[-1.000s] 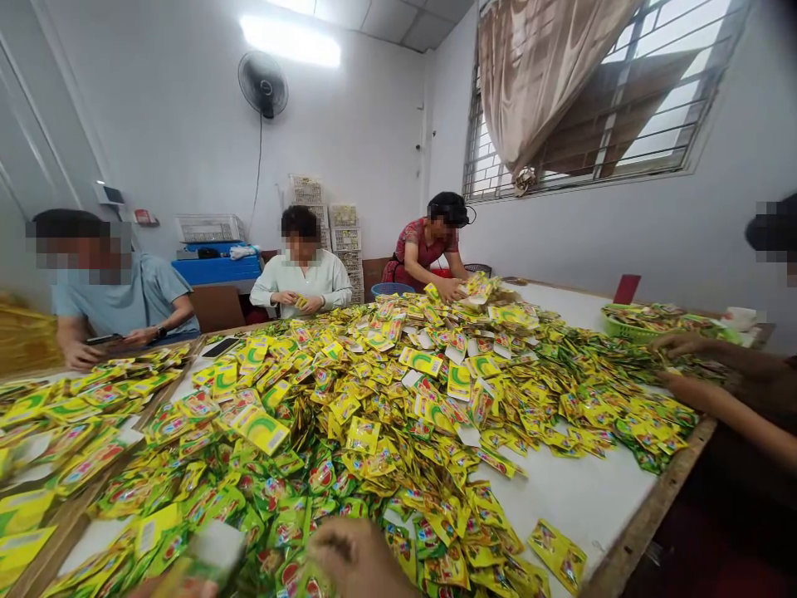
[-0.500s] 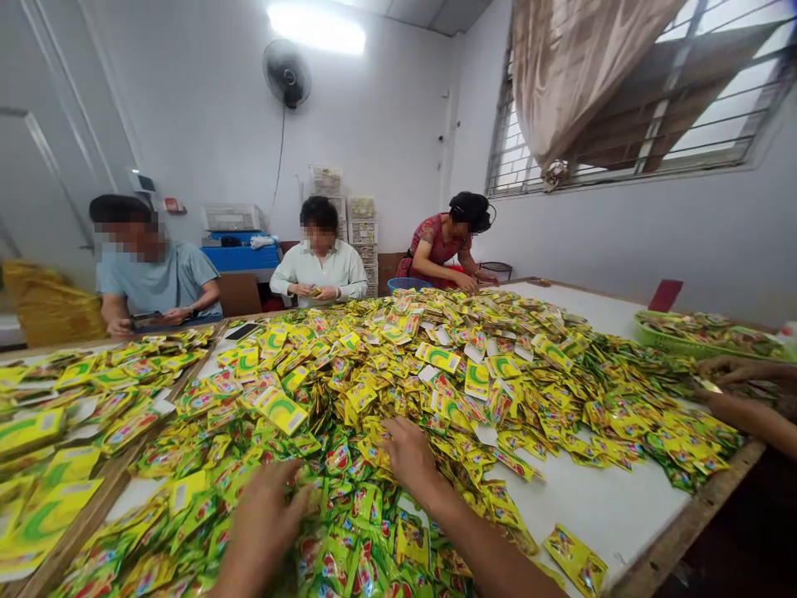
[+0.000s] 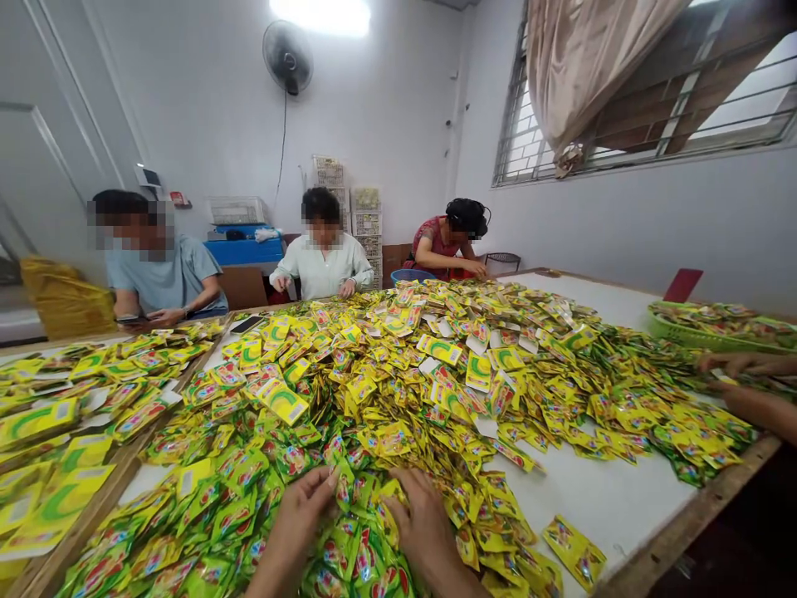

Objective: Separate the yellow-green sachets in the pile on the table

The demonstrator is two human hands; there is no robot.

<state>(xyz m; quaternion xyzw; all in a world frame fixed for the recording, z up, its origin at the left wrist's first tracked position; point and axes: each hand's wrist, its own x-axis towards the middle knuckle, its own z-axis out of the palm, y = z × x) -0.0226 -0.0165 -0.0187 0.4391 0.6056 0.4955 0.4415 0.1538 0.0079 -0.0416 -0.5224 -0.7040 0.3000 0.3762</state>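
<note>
A big heap of small glossy sachets covers the white table [image 3: 635, 498], green ones nearest me and yellow ones behind. Low in the middle, my left hand [image 3: 302, 511] pinches the edge of a green sachet [image 3: 342, 482] between thumb and fingertips. Just right of it, my right hand [image 3: 427, 523] is curled over a yellow sachet [image 3: 391, 508], its thumb against the near side. Both hands rest low over the heap, a short gap apart. Loose green sachets [image 3: 345, 544] lie between and below them.
Flat yellow packs [image 3: 56, 498] lie beyond a wooden strip [image 3: 134, 453] at left. One yellow sachet [image 3: 574, 550] lies apart at right. Another person's hands [image 3: 747, 378] work near a green basket [image 3: 716, 332]. Three people sit or lean along the far side. A phone [image 3: 246, 324] lies there.
My right hand has come back toward me from the yellow sachets and now curls over one. My left hand has moved slightly right and pinches a green sachet.
</note>
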